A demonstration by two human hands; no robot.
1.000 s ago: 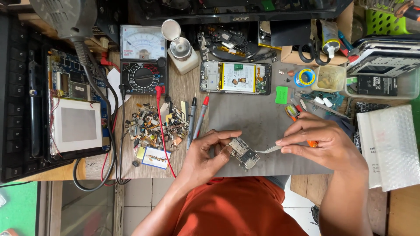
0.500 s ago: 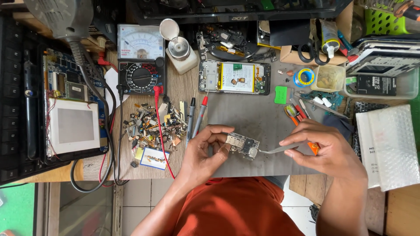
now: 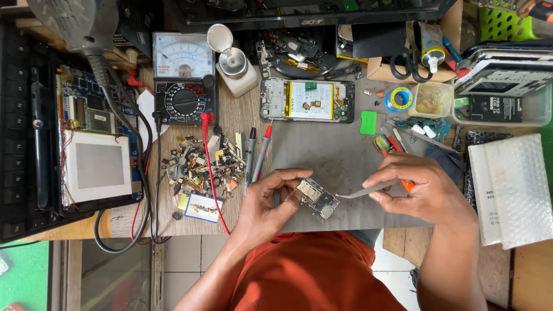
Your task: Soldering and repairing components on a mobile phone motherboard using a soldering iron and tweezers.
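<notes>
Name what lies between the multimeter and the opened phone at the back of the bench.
In the head view, a white dispenser bottle stands between the multimeter and opened phone.

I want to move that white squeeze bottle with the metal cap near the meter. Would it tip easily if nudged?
Probably not easily: the white bottle looks squat and broad-based, standing upright on the wooden bench. Its open metal cap sticks up on one side, so a knock there might rock it. It looks light, so it would likely slide.
</notes>
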